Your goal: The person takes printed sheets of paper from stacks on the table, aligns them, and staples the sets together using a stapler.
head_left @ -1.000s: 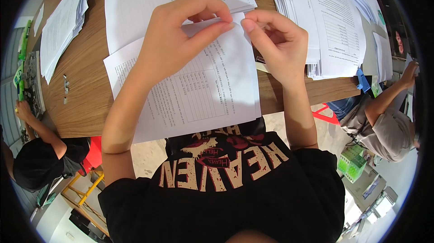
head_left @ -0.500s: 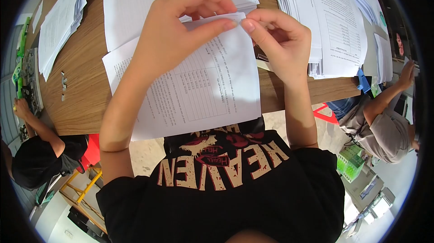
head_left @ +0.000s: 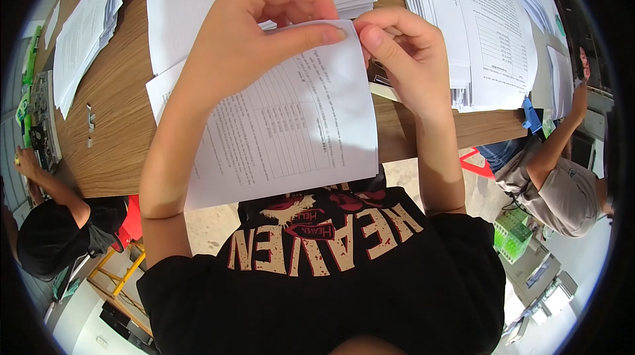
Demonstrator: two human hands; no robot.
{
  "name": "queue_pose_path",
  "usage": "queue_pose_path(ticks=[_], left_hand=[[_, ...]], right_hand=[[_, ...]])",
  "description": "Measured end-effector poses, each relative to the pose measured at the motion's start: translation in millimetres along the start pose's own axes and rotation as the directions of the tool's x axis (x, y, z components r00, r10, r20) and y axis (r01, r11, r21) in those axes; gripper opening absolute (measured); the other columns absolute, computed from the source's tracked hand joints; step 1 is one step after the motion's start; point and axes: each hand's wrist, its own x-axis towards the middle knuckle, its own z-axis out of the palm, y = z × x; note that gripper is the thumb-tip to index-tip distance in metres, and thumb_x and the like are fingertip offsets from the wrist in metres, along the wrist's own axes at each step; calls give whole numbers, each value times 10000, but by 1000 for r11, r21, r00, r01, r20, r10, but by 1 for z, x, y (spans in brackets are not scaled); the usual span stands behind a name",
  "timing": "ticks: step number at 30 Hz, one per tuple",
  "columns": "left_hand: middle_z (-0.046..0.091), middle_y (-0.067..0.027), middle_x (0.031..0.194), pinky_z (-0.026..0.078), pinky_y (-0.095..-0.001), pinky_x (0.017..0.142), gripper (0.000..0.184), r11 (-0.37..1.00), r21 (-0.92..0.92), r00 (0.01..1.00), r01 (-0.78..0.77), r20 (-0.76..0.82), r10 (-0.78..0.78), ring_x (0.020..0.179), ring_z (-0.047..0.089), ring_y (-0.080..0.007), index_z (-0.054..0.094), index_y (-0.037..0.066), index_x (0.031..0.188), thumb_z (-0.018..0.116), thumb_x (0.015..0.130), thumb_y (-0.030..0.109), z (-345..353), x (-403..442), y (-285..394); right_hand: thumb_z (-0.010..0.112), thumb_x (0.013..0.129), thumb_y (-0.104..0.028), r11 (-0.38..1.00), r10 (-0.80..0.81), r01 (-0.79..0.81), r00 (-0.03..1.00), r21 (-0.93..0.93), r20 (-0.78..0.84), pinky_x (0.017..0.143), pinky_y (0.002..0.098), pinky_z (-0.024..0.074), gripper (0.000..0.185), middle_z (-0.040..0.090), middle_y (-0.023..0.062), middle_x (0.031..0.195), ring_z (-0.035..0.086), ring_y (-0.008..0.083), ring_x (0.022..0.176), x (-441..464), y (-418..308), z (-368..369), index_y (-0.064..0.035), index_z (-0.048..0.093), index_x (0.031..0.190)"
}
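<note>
Print on held sheet (head_left: pixel 291 130) too small to read. Left hand (head_left: pixel 258 28) has fingertips partly hidden behind sheet's upper edge; forearm covers sheet's left part. Dark item (head_left: pixel 379 75) mostly hidden by right hand (head_left: pixel 410 54). Paper stack (head_left: pixel 182 14) beyond cut off at top. Small bits (head_left: pixel 90 125) on table (head_left: pixel 122 110) unidentifiable.

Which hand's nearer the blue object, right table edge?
Right. The right hand is up-left of the blue object, by the top-right corner of the sheets; the left hand is farther left, gripping their top edge.
</note>
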Motion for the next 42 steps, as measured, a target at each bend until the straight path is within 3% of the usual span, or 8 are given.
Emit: queue_pose_path(ticks=[22,28,33,36,40,42], left_hand=[[600,-6,804,438,-188,634,133,995,-99,1000,-4,25,7,707,543,-60,610,19,858,708,772,44,7,6,2],[594,9,785,429,-179,624,122,998,-60,1000,12,11,-11,695,534,-48,614,23,847,706,776,58,9,7,3],[599,12,787,428,-179,627,120,998,3,998,59,33,-59,699,536,-47,616,25,848,705,778,64,4,8,6],[609,5,797,437,-185,647,120,999,-6,999,41,24,-41,720,548,-52,621,19,867,697,787,64,6,7,5],[629,-16,829,456,-199,695,120,988,-148,998,53,-28,-57,765,570,-68,635,-2,923,660,817,49,6,5,-3],[633,-22,837,459,-203,706,116,993,-105,998,62,-4,-63,773,574,-73,640,-8,927,650,824,44,1,5,-6]], right_hand=[[606,874,-81,964,92,-96,995,247,28,598,198,432,113,637,43,817,556,69,705,-1,0,-1,4,605,948],[609,869,-70,986,68,-65,998,155,-11,613,190,434,95,635,36,808,556,62,706,-2,-4,1,5,614,928],[640,835,-27,991,-101,89,988,-102,-120,592,170,415,81,635,22,772,552,39,692,-3,-7,8,9,637,908],[650,821,-12,975,-128,95,979,-199,-160,568,163,409,86,635,19,750,550,34,667,-5,-3,5,10,643,904],[646,822,-9,974,-144,106,971,-199,-188,558,160,412,77,635,19,729,553,36,644,-5,-3,8,12,648,897],[636,835,-25,975,-122,84,976,-204,-182,565,168,428,83,641,31,753,566,51,660,-5,-4,8,17,645,906]])
